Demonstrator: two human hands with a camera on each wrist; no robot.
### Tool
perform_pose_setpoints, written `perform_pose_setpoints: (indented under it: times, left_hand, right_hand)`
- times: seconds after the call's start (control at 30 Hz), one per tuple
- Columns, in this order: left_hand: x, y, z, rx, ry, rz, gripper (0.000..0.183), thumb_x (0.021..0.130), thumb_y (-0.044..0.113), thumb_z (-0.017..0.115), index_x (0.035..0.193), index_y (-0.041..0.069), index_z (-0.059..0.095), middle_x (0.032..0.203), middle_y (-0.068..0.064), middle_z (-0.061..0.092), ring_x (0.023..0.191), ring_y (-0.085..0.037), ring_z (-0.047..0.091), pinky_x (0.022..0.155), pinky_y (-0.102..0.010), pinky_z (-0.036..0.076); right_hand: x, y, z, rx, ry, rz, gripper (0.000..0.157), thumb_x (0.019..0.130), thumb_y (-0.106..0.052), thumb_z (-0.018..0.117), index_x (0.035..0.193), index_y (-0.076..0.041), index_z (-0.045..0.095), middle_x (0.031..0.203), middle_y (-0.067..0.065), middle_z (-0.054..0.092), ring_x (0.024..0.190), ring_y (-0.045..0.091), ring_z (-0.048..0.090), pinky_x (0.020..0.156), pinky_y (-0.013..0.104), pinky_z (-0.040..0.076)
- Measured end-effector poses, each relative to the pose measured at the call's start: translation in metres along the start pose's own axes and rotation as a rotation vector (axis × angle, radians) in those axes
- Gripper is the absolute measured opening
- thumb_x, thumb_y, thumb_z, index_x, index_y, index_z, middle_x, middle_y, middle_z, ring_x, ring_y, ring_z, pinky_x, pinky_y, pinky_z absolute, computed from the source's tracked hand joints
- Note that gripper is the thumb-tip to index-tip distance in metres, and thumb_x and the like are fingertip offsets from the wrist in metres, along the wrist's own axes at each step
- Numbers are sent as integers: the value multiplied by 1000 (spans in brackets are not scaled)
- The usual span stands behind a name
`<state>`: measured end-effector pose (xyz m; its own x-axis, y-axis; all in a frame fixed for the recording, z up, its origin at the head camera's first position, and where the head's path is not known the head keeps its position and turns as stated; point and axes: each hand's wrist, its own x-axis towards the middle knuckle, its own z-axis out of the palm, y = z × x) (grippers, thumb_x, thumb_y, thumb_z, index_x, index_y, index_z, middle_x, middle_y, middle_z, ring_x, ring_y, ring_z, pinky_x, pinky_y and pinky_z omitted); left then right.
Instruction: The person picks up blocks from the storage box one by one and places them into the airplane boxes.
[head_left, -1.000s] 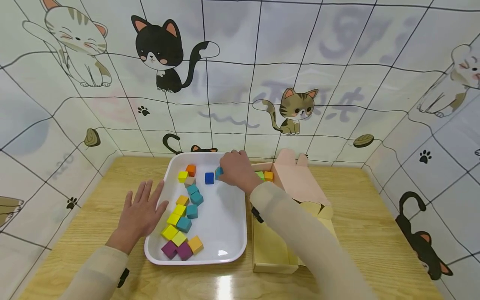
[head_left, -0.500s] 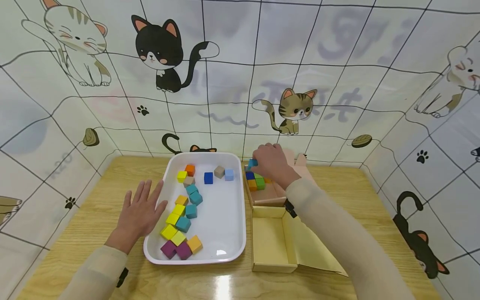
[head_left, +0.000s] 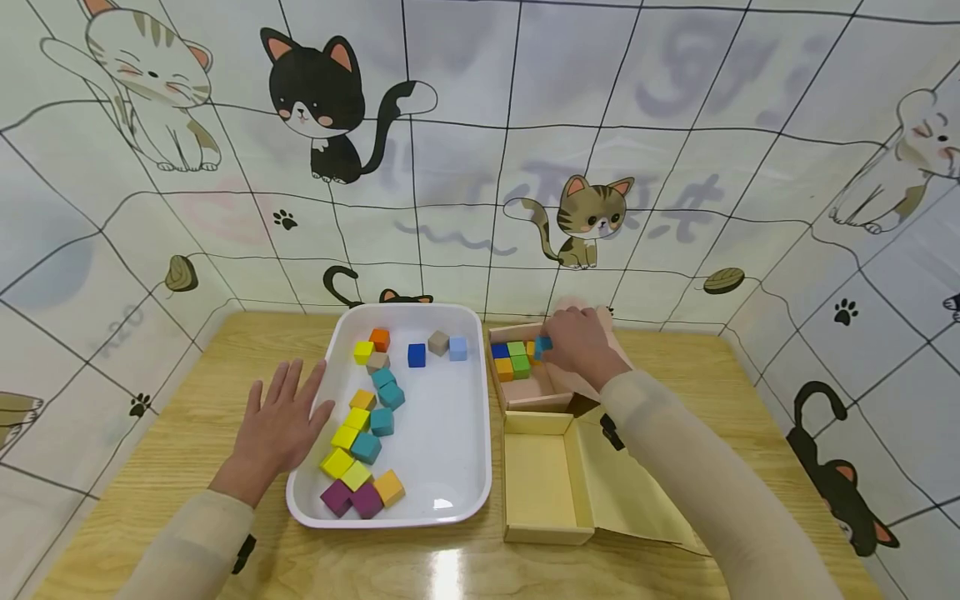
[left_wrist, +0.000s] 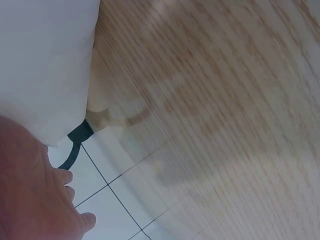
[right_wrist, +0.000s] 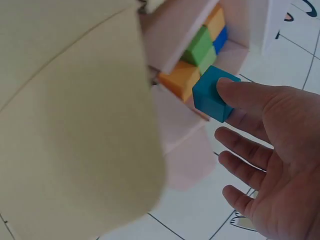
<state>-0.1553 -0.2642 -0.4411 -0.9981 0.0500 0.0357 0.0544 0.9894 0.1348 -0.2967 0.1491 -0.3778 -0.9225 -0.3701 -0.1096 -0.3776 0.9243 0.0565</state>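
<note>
My right hand [head_left: 581, 346] pinches a teal cube [right_wrist: 212, 93] between thumb and index finger; the other fingers are spread apart in the right wrist view. It is at the far right part of the pink box [head_left: 536, 402], where blue, orange and green cubes [head_left: 519, 367] sit in rows at the left. The held cube [head_left: 543, 346] appears right beside an orange cube in the head view. My left hand [head_left: 277, 425] lies with fingers extended at the left rim of the white tray [head_left: 450, 467]. In the left wrist view only part of the left hand [left_wrist: 37, 195] shows.
Several yellow, teal, purple, orange and beige cubes lie along the tray's left side; dark blue, grey-brown and light blue cubes [head_left: 457, 348] sit toward its back. A yellow box [head_left: 543, 483] with its lid folded right stands in front of the pink box. A cat-patterned sheet rises behind the table.
My right hand has carried the teal cube from the back of the tray rightward to the pink box's right part. My left hand has stayed in place.
</note>
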Motion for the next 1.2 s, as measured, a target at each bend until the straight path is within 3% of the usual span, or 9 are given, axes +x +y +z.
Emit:
perform_pose_setpoints:
  times: [0.37, 0.93, 1.2]
  left_hand:
    - [1, -2, 1, 7, -3, -1, 68, 102, 49, 34, 157, 16, 13, 160, -26, 14, 148, -46, 10, 117, -69, 5]
    - [2, -3, 1, -2, -11, -5, 68, 101, 48, 34, 158, 17, 12, 160, -26, 13, 148, -46, 9, 117, -69, 4]
    - [2, -4, 1, -1, -16, -6, 68, 102, 49, 32, 158, 17, 11, 161, -26, 13, 148, -46, 9, 117, -69, 4]
  right_hand:
    - [0, 5, 24, -11, 40, -79, 35, 84, -33, 76, 113, -13, 73, 122, 9, 66, 125, 34, 50, 113, 57, 31]
    - [7, 6, 37, -78, 79, -110, 36, 83, -35, 77, 112, -14, 74, 125, 7, 62, 126, 29, 47, 115, 52, 30]
    - [12, 2, 46, -173, 72, -134, 35, 82, -38, 77, 111, -18, 75, 125, 4, 62, 126, 27, 48, 115, 49, 29]
